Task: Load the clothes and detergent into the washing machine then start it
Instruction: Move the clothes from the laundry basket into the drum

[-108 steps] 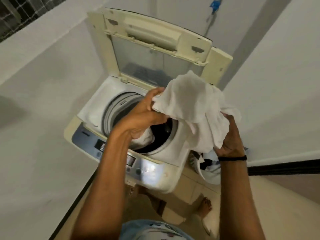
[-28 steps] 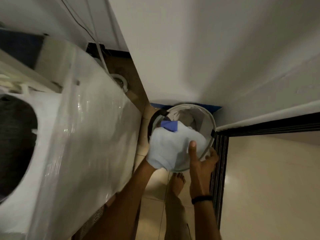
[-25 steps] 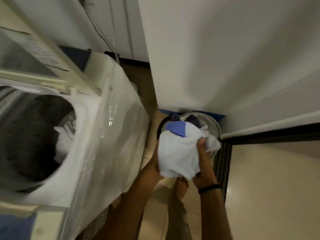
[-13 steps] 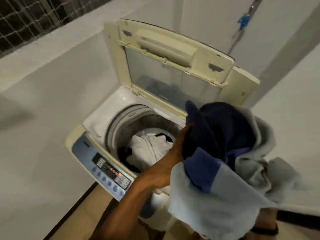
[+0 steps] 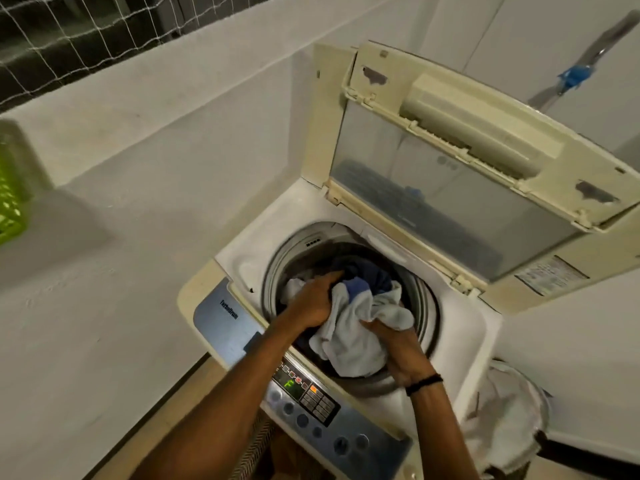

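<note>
The top-loading washing machine (image 5: 242, 258) stands below me with its lid (image 5: 450, 188) raised. Both my hands are down in the drum opening (image 5: 420, 306). My left hand (image 5: 313, 301) grips the left side of a bundle of clothes (image 5: 356, 337), pale grey-white cloth with dark blue pieces on top. My right hand (image 5: 401, 351) grips the same bundle from the right, a black band on its wrist. A bit of white cloth (image 5: 290, 287) shows in the drum to the left of the bundle. No detergent is in view.
The blue control panel (image 5: 311, 400) with lit display and buttons lies along the near edge. A white laundry basket (image 5: 505, 420) stands on the floor at the right. A green crate (image 5: 10, 202) sits at the far left. Walls close in on both sides.
A second ago I lifted the grey and blue bundle from the basket. It swung over the machine, and now both hands have lowered it into the drum.
</note>
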A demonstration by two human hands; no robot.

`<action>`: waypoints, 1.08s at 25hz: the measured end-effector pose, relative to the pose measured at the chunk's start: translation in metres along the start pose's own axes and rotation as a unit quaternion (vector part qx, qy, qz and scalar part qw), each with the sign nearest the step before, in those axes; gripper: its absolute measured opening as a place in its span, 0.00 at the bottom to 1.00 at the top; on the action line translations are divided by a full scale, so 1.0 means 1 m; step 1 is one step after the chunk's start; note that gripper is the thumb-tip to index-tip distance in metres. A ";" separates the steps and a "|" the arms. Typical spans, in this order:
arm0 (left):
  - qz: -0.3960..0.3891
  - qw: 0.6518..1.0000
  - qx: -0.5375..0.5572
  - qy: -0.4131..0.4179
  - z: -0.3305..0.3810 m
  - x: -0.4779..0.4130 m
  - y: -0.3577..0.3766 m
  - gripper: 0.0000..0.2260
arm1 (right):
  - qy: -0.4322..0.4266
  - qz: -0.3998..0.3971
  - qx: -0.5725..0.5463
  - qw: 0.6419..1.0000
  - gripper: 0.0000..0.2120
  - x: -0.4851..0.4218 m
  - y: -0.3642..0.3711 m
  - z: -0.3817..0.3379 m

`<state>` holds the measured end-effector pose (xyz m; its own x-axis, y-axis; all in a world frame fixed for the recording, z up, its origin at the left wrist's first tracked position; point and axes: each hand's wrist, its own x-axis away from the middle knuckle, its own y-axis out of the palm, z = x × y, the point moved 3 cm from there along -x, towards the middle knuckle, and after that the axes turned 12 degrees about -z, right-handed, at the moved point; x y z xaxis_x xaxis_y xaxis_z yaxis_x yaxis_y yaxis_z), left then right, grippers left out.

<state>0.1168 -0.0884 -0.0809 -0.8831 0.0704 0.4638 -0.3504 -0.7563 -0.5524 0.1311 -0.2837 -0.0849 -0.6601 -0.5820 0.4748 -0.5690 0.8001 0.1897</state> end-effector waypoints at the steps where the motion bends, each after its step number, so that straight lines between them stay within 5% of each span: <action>1: -0.035 0.998 -0.035 -0.034 -0.013 -0.008 0.006 0.22 | 0.032 0.021 0.121 0.992 0.36 -0.012 0.003 0.001; 3: -0.117 0.978 -0.143 -0.097 -0.034 -0.022 0.019 0.19 | 0.119 0.099 0.282 0.947 0.20 -0.038 -0.004 0.028; 7: -0.150 0.962 -0.205 -0.100 -0.037 -0.030 0.049 0.23 | 0.161 0.153 0.373 0.901 0.13 -0.039 -0.018 0.051; 14: -0.029 0.983 -0.162 -0.086 0.021 -0.004 0.082 0.38 | -0.030 0.294 0.298 0.907 0.07 0.055 -0.062 -0.004; 20: 0.075 0.994 -0.068 -0.028 0.173 0.019 0.119 0.47 | -0.107 0.395 0.158 0.899 0.06 0.141 -0.179 0.017; 23: 0.098 0.994 -0.039 0.028 0.250 0.007 0.190 0.40 | -0.039 0.404 0.127 0.905 0.04 0.152 -0.261 0.080; 27: 0.054 0.996 -0.044 0.052 0.277 -0.062 0.323 0.37 | 0.156 0.358 0.120 0.913 0.10 0.131 -0.371 0.208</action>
<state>0.1443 -0.5176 -0.0959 -0.9434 0.0623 0.3258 -0.2730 -0.7040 -0.6557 0.1535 -0.6869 -0.2718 -0.7551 0.1774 0.6311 -0.1619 0.8824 -0.4417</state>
